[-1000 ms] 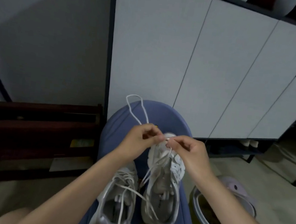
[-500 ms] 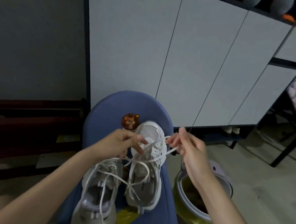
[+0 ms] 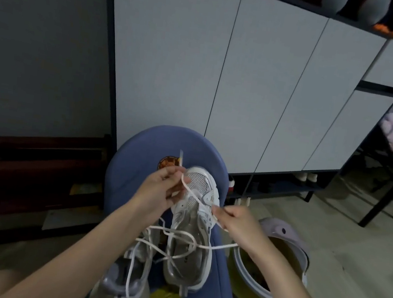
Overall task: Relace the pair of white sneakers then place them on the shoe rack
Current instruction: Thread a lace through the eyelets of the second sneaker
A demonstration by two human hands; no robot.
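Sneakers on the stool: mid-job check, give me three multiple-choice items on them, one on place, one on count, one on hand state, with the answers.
1. Where do the two white sneakers rest?
A. on the blue stool
B. on the shoe rack
C. inside the bin

2. How many sneakers are in view?
A. one
B. two
C. three

3. What is the left hand doing?
A. hanging idle
B. pressing flat on the stool
C. pinching a lace end

Answers:
1 A: the far sneaker and the near sneaker both lie on the blue stool, not yet on any rack.
2 B: only those two show.
3 C: the left hand pinches the lace near the far sneaker's toe, its tip sticking up; the right hand pinches another part beside the eyelets.
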